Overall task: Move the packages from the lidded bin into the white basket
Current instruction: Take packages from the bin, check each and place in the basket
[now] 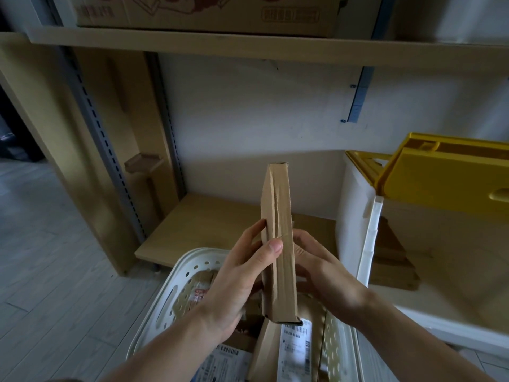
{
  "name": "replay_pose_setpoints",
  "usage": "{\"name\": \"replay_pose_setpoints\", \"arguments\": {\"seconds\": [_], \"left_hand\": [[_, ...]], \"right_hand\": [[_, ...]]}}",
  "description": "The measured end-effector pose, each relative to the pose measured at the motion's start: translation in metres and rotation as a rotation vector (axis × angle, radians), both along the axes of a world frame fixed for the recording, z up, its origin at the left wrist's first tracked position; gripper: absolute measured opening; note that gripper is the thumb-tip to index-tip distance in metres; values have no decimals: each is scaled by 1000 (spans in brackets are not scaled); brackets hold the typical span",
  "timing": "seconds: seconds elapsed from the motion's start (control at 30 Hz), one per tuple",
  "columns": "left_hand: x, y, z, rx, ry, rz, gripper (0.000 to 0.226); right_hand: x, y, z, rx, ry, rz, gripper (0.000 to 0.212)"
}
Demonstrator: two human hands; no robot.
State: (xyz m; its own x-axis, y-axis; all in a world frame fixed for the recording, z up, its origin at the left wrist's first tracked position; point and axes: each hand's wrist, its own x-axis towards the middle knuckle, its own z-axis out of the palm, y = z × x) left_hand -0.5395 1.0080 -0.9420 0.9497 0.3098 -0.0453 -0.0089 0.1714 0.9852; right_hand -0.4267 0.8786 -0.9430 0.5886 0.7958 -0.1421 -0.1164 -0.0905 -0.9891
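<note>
Package (278, 244), a flat cardboard box on edge, gripped between left hand (237, 277) and right hand (325, 274) fingers above the white basket (176, 274), which already holds several labelled parcels; lidded bin (355, 216) stands open alongside, contents mostly hidden, remaining count unclear.

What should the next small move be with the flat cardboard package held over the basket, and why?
Probably lower the flat brown cardboard package straight down into the white perforated plastic basket and release. Both the left hand and right hand grip it on edge directly above the basket, where other labelled packages already lie.
</note>
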Motion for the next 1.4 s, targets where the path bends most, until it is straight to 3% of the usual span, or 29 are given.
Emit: {"name": "replay_pose_setpoints", "arguments": {"seconds": [0.1,0.2,0.3,0.4,0.53,0.63,0.77,1.4], "left_hand": [[-1,1,2,-102,-18,16,38],[-1,4,3,-208,-56,65,45],[-1,5,5,-167,-116,168,36],[0,8,5,-75,-164,270,29],[1,11,5,-18,-190,379,35],[1,15,6,36,-178,426,38],[2,18,4,76,-164,453,19],[1,21,4,126,-133,439,22]], "right_hand": [[0,2,0,-40,-4,-108,43],[2,3,-1,-118,-78,-203,19],[6,4,-2,-115,-18,-357,12],[6,4,2,-73,24,-447,18],[3,5,10,-79,-115,-512,22],[0,6,15,-32,-143,-530,19],[-3,4,19,24,-124,-514,21],[-3,-8,23,63,-91,-447,19]]}}
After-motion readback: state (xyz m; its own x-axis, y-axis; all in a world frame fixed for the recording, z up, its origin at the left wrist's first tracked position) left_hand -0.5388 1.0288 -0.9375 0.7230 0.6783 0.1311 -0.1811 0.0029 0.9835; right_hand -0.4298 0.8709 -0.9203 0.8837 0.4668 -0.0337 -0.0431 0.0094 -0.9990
